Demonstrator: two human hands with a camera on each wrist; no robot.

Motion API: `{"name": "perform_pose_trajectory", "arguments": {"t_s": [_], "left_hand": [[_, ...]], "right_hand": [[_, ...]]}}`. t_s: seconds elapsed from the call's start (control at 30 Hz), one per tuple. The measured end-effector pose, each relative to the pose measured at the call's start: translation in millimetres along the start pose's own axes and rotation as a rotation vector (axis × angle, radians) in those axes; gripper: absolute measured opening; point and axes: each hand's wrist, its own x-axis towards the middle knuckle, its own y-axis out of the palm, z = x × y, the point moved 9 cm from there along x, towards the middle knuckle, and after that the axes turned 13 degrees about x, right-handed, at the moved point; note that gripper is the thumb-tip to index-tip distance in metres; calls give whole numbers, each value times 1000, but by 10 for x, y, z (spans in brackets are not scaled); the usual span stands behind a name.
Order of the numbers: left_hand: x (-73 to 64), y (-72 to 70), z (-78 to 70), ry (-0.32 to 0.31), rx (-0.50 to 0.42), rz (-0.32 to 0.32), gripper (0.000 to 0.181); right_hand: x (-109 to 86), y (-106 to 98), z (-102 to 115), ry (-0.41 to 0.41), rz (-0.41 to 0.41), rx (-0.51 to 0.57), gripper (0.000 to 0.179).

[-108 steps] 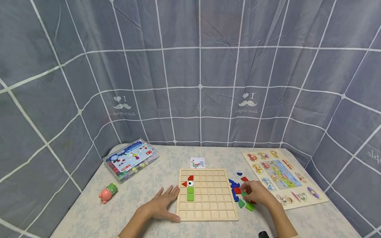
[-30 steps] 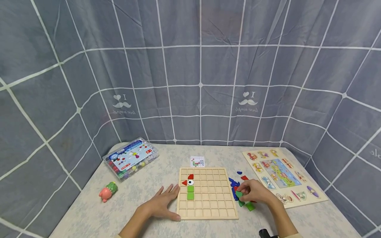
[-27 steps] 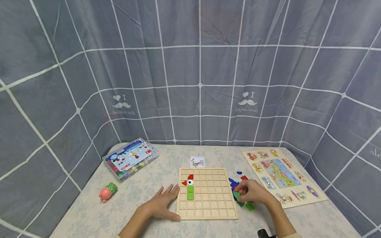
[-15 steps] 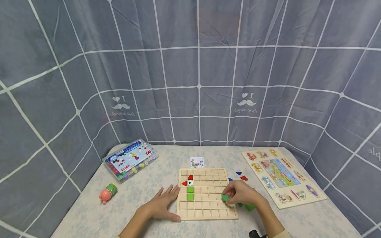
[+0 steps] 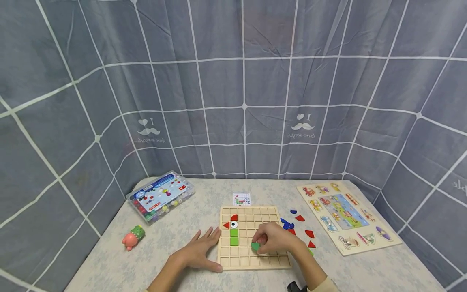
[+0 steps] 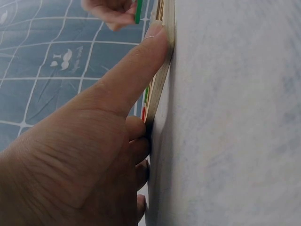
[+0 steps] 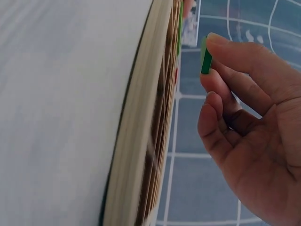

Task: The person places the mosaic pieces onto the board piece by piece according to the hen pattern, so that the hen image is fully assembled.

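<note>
Head view: here's the right hand (image 5: 275, 239) pinching a green piece (image 5: 255, 246) over the front half of the wooden board (image 5: 251, 261), the left hand (image 5: 197, 250) spread at its left edge. Left wrist: thumb (image 6: 134, 66) straight, touching the front-left corner. Right wrist: that piece, gripped, held clear.

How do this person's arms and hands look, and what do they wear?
The left hand and right hand are bare, with no gloves or visible rings. A pale beige sleeve shows on the right forearm; beside it is a black object, its kind unclear.
</note>
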Motion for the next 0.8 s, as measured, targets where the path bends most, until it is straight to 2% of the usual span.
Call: {"name": "perform_pose_trajectory", "arguments": {"t_s": [0.47,0.8], "left_hand": [[1,4,-2,2,20,5,111],[8,5,7,7,28,4,111]], "right_hand": [[293,387,256,-20,53,-75,18],[393,529,244,50,69,-134,19]]}}
